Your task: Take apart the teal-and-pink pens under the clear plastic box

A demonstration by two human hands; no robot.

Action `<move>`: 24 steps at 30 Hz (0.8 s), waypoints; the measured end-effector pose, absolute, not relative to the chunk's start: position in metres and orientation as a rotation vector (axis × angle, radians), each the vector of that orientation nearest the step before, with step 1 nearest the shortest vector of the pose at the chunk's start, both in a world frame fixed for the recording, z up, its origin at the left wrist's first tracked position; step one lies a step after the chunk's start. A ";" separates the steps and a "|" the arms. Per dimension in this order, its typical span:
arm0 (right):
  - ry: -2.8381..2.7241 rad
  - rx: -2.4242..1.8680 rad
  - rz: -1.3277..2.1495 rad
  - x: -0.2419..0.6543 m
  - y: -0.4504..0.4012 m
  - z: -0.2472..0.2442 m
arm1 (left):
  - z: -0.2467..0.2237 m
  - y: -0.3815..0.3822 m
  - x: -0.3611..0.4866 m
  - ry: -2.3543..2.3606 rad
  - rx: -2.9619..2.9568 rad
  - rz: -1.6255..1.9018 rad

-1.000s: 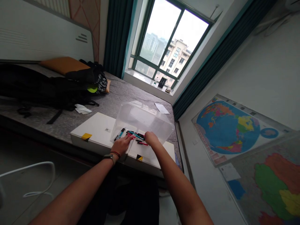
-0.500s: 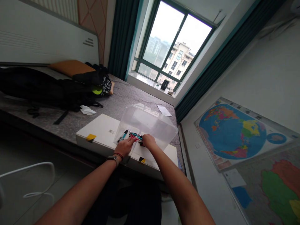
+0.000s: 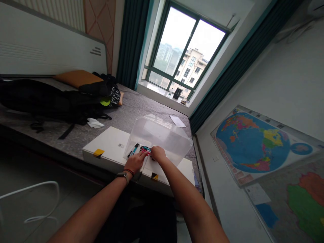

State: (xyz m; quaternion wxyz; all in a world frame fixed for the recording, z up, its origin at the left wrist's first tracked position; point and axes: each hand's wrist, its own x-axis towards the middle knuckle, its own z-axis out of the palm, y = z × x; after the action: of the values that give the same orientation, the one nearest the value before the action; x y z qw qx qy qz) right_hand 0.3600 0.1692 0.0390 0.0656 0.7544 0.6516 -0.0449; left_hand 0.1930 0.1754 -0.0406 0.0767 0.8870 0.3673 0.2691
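Note:
Several pens, blue, dark and red, lie bunched between my two hands. My left hand reaches in from the left with its fingers closed around a red pen. My right hand is curled at the right end of the bunch, its fingers closed on the pens there; the fingertips are partly hidden. More pens, blue and black, lie just left of the bunch, apart from my hands. Around and behind them stands a translucent plastic box, its cavity facing me.
White cartons with yellow-black tabs support the plastic box at the edge of a grey mattress. A crumpled tissue, a paper sheet and a black bag lie on the mattress. A wall map hangs at right.
The view has shifted slightly. My right hand has moved a little left, closer to my left hand, over the pens. The loose pens on the left stay in place.

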 end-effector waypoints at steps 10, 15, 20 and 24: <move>2.001 2.307 -0.110 0.361 0.164 0.044 | -0.043 0.176 0.194 1.090 2.637 0.815; 2.011 2.545 -0.170 0.375 0.158 0.069 | -0.042 0.176 0.193 1.064 2.600 0.842; 2.186 2.968 -0.482 0.386 0.153 0.088 | -0.040 0.174 0.193 1.081 2.613 0.837; 2.151 3.372 -1.093 0.383 0.140 0.073 | -0.040 0.174 0.193 1.077 2.609 0.837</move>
State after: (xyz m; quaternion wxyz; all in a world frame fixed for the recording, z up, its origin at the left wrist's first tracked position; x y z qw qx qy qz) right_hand 0.3826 0.1399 0.0727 -0.4817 0.7127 0.4546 -0.2309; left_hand 0.1932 0.1745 -0.0396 0.0987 0.8818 0.3642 0.2831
